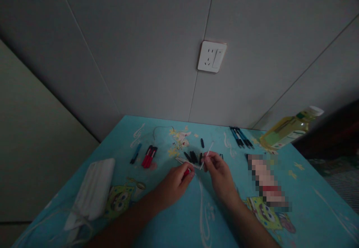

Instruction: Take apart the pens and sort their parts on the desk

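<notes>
Near the middle of the blue tablecloth, my left hand (179, 178) is closed around a red pen part (187, 172), mostly hidden by the fingers. My right hand (217, 167) pinches a thin whitish stick that looks like a pen refill (209, 149), its tip pointing up. Just beyond the hands lie several black pen caps (193, 156) and a few pale thin sticks (183, 161). Another dark cap (202, 143) rests farther back. To the left are red pens (149, 156) side by side and one blue pen (136, 153).
Several blue pens (241, 137) lie in a row at the back right, beside a bottle of yellow liquid (288, 130). A pixelated flat item (267, 180) lies at the right. A white power strip (97, 184) with a cable sits at the left. A wall socket (212, 56) is behind.
</notes>
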Motion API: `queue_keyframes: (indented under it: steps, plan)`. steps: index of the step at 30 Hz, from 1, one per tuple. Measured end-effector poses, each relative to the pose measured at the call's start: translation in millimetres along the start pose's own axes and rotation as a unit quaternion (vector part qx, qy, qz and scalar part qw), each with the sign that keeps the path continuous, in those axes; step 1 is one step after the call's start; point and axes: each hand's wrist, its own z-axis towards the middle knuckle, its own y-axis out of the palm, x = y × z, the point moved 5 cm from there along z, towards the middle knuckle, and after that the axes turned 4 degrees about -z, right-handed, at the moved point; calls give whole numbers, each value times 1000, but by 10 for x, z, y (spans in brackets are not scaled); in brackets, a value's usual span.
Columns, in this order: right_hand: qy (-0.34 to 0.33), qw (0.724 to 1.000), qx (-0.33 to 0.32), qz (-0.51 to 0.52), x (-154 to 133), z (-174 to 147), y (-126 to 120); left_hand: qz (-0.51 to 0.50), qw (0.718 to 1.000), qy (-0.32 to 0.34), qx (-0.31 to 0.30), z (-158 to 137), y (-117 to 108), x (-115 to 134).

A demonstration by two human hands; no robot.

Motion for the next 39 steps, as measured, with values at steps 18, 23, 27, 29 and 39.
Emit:
queue_keyframes:
  steps: [18,23,27,29,39]
  plan:
    - [-27,997,-73,-21,69,-59,166,26,999,-4,-40,4,-4,-89]
    - [-55,992,-107,-48,32,-76,212,27,998,-31,-50,-43,11,-110]
    - [-56,988,-146,-8,-2,-88,241,-45,991,-85,-94,-128,52,-116]
    - [-54,986,-159,6,-4,-97,251,-73,986,-115,-101,-153,65,-135]
    - [-125,975,-170,-74,-65,-139,278,-96,984,-131,-74,-166,160,-182]
